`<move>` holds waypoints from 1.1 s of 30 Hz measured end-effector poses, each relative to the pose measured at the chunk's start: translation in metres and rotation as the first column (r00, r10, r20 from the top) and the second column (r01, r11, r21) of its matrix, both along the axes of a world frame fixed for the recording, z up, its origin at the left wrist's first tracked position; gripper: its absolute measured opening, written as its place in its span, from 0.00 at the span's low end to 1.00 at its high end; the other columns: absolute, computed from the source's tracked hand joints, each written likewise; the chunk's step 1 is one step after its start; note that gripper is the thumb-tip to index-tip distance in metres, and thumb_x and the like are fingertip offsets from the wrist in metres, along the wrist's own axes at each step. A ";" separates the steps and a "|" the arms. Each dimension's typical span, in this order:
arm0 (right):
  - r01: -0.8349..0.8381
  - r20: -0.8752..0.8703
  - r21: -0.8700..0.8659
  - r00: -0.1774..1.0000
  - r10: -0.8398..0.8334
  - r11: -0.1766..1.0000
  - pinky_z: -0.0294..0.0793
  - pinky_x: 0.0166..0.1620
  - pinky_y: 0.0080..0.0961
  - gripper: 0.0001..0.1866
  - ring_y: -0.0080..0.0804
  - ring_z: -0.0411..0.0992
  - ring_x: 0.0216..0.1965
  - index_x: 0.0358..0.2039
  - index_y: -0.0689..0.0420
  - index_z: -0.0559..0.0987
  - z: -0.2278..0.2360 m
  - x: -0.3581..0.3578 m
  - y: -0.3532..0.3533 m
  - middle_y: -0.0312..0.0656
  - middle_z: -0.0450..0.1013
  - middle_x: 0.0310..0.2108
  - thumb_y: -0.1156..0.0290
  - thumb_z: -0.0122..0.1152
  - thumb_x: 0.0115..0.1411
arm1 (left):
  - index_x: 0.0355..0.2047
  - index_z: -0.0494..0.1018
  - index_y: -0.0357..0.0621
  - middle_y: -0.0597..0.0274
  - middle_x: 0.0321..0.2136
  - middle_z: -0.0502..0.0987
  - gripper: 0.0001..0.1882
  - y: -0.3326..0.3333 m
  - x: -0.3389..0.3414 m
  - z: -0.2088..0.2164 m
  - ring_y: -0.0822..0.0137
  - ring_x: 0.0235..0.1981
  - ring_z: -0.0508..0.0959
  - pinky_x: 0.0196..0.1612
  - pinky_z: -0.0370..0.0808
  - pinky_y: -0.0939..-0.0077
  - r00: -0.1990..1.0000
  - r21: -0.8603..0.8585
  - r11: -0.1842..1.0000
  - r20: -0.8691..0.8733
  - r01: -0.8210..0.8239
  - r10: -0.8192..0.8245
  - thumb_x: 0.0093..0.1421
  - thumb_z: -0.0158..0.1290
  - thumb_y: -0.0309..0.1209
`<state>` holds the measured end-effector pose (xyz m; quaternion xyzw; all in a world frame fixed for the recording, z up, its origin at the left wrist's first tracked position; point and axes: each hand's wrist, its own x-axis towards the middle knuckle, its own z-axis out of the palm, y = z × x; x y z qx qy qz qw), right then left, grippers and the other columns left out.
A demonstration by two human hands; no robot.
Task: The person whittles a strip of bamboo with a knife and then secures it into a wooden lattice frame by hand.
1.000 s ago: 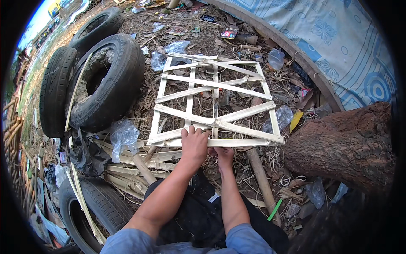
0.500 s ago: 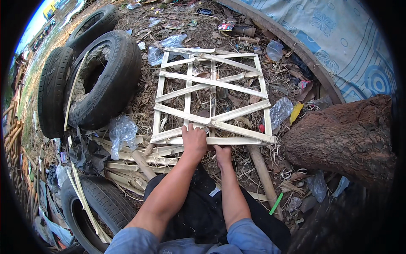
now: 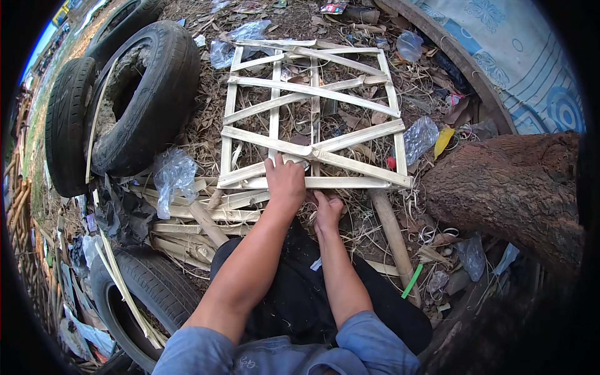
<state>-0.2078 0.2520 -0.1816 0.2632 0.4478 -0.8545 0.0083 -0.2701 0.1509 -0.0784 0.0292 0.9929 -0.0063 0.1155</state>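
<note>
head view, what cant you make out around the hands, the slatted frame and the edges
All in the head view:
Thumb of the left hand: hidden by that hand, at the near edge of the slatted frame.
Anything inside the right hand: covered by its curled fingers.
Far tire and patterned blue sheet: cut off by the top edge.

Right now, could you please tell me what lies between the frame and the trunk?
In the head view, a clear plastic bag and a yellow leaf lie between the frame and the trunk.
</note>
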 end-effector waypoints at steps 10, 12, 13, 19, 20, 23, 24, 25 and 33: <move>-0.070 -0.078 0.063 0.994 0.075 0.996 0.82 0.40 0.26 0.11 0.34 0.79 0.34 0.42 0.69 0.73 0.003 0.002 0.010 0.50 0.78 0.36 0.80 0.60 0.60 | 0.31 0.82 0.50 0.64 0.33 0.81 0.08 0.005 0.001 -0.004 0.64 0.47 0.71 0.54 0.58 0.62 1.000 -0.023 0.999 0.014 0.024 -0.024 0.51 0.57 0.33; -0.061 -0.067 0.044 0.996 0.064 0.997 0.82 0.39 0.27 0.11 0.33 0.79 0.32 0.41 0.69 0.74 0.007 -0.001 0.009 0.50 0.78 0.35 0.79 0.61 0.59 | 0.31 0.82 0.50 0.63 0.34 0.80 0.08 0.005 0.002 -0.002 0.64 0.48 0.71 0.54 0.58 0.63 1.000 -0.016 1.000 0.019 0.014 -0.014 0.51 0.58 0.33; -0.043 -0.035 0.043 0.998 0.045 0.998 0.82 0.38 0.27 0.10 0.32 0.79 0.31 0.39 0.69 0.74 0.005 -0.002 0.009 0.50 0.78 0.34 0.79 0.62 0.59 | 0.31 0.82 0.51 0.63 0.34 0.80 0.08 0.004 0.003 0.000 0.64 0.48 0.71 0.54 0.58 0.63 1.000 -0.022 1.000 0.016 0.015 -0.015 0.51 0.57 0.33; -0.013 -0.077 0.147 0.997 0.025 0.989 0.82 0.36 0.26 0.08 0.31 0.79 0.29 0.35 0.70 0.74 0.027 -0.019 0.021 0.50 0.78 0.32 0.78 0.62 0.59 | 0.30 0.82 0.50 0.62 0.34 0.79 0.07 0.009 -0.001 0.016 0.63 0.48 0.70 0.53 0.58 0.62 0.999 0.058 0.998 -0.042 0.011 -0.008 0.51 0.55 0.31; 0.005 -0.063 0.153 0.998 0.005 0.988 0.82 0.36 0.26 0.08 0.31 0.79 0.30 0.34 0.70 0.74 0.031 -0.021 0.025 0.50 0.78 0.32 0.78 0.62 0.59 | 0.29 0.82 0.50 0.62 0.34 0.79 0.07 0.011 -0.002 0.020 0.63 0.48 0.70 0.53 0.58 0.61 0.999 0.090 0.996 -0.053 0.011 -0.006 0.51 0.55 0.30; 0.002 -0.064 0.149 0.998 0.007 0.989 0.83 0.36 0.27 0.08 0.33 0.79 0.31 0.35 0.70 0.74 0.039 -0.027 0.026 0.50 0.78 0.32 0.79 0.61 0.59 | 0.28 0.82 0.50 0.62 0.33 0.79 0.07 0.009 -0.002 0.023 0.61 0.46 0.71 0.51 0.59 0.59 0.996 0.109 0.994 -0.090 0.027 -0.017 0.49 0.55 0.28; -0.005 -0.062 0.145 0.998 0.014 0.989 0.83 0.37 0.28 0.08 0.33 0.78 0.31 0.36 0.70 0.74 0.043 -0.028 0.026 0.50 0.77 0.33 0.79 0.61 0.59 | 0.26 0.82 0.51 0.63 0.32 0.78 0.07 0.009 -0.003 0.022 0.60 0.45 0.72 0.48 0.60 0.58 0.991 0.087 0.995 -0.128 0.045 -0.034 0.47 0.56 0.27; -0.007 -0.054 0.121 0.998 0.014 0.993 0.83 0.38 0.29 0.08 0.35 0.78 0.33 0.37 0.71 0.74 0.035 -0.029 0.029 0.52 0.77 0.35 0.79 0.61 0.59 | 0.27 0.82 0.51 0.63 0.31 0.78 0.07 0.010 -0.002 0.014 0.60 0.45 0.72 0.49 0.61 0.58 0.990 0.089 0.995 -0.136 0.053 -0.040 0.48 0.56 0.27; -0.107 0.079 0.087 0.992 0.100 0.990 0.83 0.42 0.31 0.08 0.37 0.79 0.36 0.40 0.70 0.75 -0.014 -0.038 0.031 0.49 0.76 0.37 0.78 0.57 0.62 | 0.28 0.82 0.49 0.63 0.36 0.80 0.07 0.010 0.000 -0.015 0.60 0.51 0.70 0.54 0.59 0.62 0.991 0.036 0.996 -0.108 0.080 -0.075 0.51 0.56 0.31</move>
